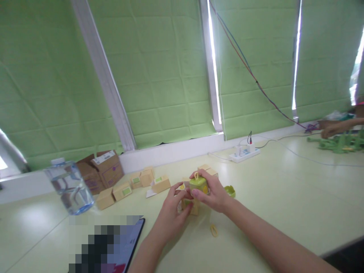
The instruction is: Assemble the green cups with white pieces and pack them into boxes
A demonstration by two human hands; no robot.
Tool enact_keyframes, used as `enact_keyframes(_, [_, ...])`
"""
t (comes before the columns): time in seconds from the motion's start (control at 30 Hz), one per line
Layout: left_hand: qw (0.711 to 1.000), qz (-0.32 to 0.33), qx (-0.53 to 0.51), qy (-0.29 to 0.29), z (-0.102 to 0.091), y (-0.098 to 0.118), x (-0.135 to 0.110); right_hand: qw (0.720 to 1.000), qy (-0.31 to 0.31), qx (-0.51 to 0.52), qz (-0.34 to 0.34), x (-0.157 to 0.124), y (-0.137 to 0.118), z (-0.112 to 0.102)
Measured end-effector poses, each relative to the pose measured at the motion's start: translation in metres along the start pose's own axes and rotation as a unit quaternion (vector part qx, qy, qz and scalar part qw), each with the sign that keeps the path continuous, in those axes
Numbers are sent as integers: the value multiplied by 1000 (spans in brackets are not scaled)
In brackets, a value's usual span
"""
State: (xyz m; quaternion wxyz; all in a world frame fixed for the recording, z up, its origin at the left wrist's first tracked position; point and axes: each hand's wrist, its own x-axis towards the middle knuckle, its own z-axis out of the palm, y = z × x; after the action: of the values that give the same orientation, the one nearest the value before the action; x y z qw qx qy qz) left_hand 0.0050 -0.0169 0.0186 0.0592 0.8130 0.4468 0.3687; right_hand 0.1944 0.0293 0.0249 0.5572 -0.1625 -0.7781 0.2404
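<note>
My right hand is wrapped round a small green box-shaped piece with a yellow loop on top. Just left of it, my left hand has curled fingers, with a small white-and-yellow piece at the fingertips. What the left fingers grip is mostly hidden. Beneath the hands, a cream box is partly covered. To the right of my right hand lies an open green part. Nearer me, a loose yellow loop rests on the table.
Several cream boxes stand at the back left beside a brown carton. A water bottle and a tablet are on the left. Behind is a power strip; at far right, another person's hand is over green parts.
</note>
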Motion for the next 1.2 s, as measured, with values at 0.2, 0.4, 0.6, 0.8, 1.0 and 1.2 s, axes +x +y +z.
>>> enact_keyframes(0.2, [1000,-14,1,-10,-1,-1,0,999,-2,-28,31,1,7,1])
enact_keyframes(0.4, [1000,-21,7,-19,-1,1,-1,999,5,-18,35,1,9,1])
enact_keyframes(0.6, [998,-29,-47,-2,-2,-3,1,997,-9,-71,29,1,6,-2])
enact_keyframes(0.8, [994,-57,-87,-23,-3,-1,4,992,-8,-124,28,4,4,-7])
enact_keyframes(1.0, [992,-63,-106,-18,-5,6,6,987,-17,-154,36,6,7,-1])
enact_keyframes(1.2, [989,-69,-126,-21,-4,4,5,982,-44,-176,51,5,12,4])
